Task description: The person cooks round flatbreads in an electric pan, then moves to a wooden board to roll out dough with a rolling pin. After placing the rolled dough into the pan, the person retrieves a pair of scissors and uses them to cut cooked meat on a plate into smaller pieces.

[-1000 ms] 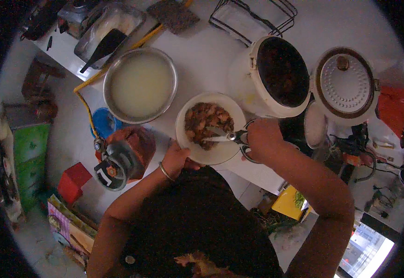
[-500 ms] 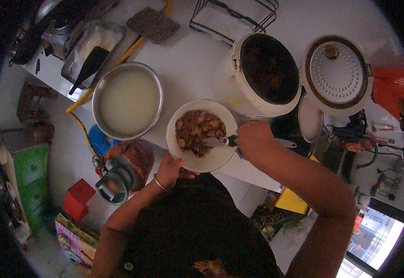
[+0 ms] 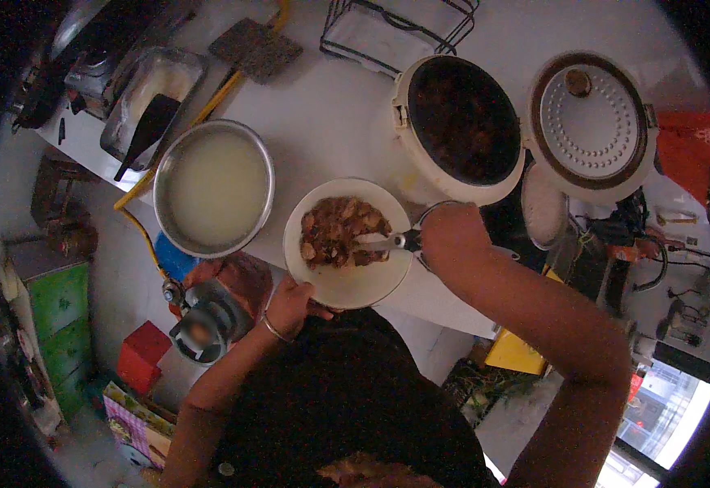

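While the left hand [image 3: 288, 302] is gripping the near rim of the round white plate [image 3: 347, 281] at the front edge of the white desk [image 3: 338, 106], the right hand [image 3: 450, 236] is closing around the handles of the metal scissors [image 3: 387, 241], whose blades are resting in the heap of brown cooked meat pieces [image 3: 341, 230] on that plate. Judging by this, the cutting of the meat is under way; the next snip seems to call for parting the blades around another chunk while the plate is held steady. Beyond are sitting a steel bowl of pale liquid [image 3: 214, 187] and an open white cooker pot [image 3: 460, 126], lid up.
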Motion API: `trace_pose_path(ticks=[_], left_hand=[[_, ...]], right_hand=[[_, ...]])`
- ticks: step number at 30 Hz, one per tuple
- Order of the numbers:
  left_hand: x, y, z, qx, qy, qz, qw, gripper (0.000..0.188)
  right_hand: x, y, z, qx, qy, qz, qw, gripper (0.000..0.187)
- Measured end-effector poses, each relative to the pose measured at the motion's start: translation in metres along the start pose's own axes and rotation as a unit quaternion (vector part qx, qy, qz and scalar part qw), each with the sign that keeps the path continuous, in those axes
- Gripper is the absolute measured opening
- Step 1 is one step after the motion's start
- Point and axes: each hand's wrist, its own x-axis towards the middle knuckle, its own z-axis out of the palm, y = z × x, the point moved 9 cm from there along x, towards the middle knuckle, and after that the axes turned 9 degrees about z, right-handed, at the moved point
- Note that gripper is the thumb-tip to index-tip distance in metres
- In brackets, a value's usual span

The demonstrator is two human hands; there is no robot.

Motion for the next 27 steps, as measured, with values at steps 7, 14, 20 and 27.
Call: trace_pose_path(ticks=[7, 14, 20, 27], left_hand=[[-0.007, 0.008, 0.0, 0.11, 0.017, 0.048, 0.993, 0.04], [-0.024, 0.04, 0.004, 0.33, 0.004, 0.178, 0.927, 0.039], [-0.031, 0.057, 0.023, 0.235, -0.027, 0.231, 0.944, 0.037], [-0.028, 0.052, 0.019, 0.022, 0.0, 0.132, 0.991, 0.034]], right_hand=[[0.01, -0.006, 0.022, -0.024, -0.09, 0.067, 0.993, 0.016], [0.003, 0.004, 0.006, 0.037, -0.027, 0.046, 0.998, 0.016], [-0.017, -0.021, -0.025, 0.065, -0.062, -0.055, 0.994, 0.016], [-0.033, 0.008, -0.033, 0.083, -0.032, 0.034, 0.995, 0.018]])
